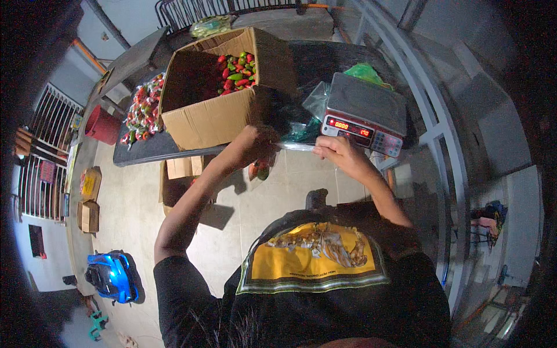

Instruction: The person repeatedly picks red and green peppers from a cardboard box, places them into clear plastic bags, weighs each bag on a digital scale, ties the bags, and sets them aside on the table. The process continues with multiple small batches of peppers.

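Observation:
My left hand (260,141) is closed at the table's front edge and looks dark and partly blurred. Just below it hangs a small bunch of red and green peppers (262,168), seemingly in a clear plastic bag. A stretched strip of clear plastic (298,146) runs from near my left hand to my right hand (337,150), whose fingers pinch its end. Right behind that hand stands a digital scale (365,108) with a lit red display and a bare grey pan. An open cardboard box (209,122) holds loose red and green peppers (237,74) beyond my left hand.
Bagged peppers (145,108) are piled left of the box on the black table (174,155). Clear plastic bags (317,102) and a green bag (365,73) lie by the scale. Another cardboard box (174,185) sits under the table edge. A blue toy car (112,277) stands on the floor.

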Demonstrator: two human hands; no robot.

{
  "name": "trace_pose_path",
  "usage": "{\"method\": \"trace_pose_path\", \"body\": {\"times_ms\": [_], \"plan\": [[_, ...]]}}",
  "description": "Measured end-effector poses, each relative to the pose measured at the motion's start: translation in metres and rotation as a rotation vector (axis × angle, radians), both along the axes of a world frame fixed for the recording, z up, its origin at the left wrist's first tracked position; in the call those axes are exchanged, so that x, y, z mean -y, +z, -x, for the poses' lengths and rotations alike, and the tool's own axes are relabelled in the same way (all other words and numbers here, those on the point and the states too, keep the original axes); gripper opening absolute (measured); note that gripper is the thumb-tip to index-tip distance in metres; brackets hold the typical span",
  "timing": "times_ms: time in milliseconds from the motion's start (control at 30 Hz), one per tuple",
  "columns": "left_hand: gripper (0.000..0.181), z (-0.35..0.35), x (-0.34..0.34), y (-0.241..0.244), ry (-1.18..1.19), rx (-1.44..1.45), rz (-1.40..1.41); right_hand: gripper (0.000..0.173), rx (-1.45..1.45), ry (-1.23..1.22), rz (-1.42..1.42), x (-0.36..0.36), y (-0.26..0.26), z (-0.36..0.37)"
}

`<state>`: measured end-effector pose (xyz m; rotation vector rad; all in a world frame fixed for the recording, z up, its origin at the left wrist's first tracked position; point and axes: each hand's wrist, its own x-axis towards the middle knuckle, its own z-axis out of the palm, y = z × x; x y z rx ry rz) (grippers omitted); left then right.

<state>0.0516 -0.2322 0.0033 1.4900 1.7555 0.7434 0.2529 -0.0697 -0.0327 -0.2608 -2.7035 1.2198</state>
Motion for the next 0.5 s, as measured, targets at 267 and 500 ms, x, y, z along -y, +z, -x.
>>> {"method": "trace_pose_path", "body": {"times_ms": [267,500], "plan": [[0.015,0.000,-0.033,0.024,0.011,0.344,-0.080,0.020,-0.203,-0.227,-0.065,-0.059,0.018,-0.029],[0.018,-0.033,-0.129,0.031,-0.004,0.911,-0.306,0.034,-0.786,-0.477,0.077,-0.102,-0.165,0.063]]}}
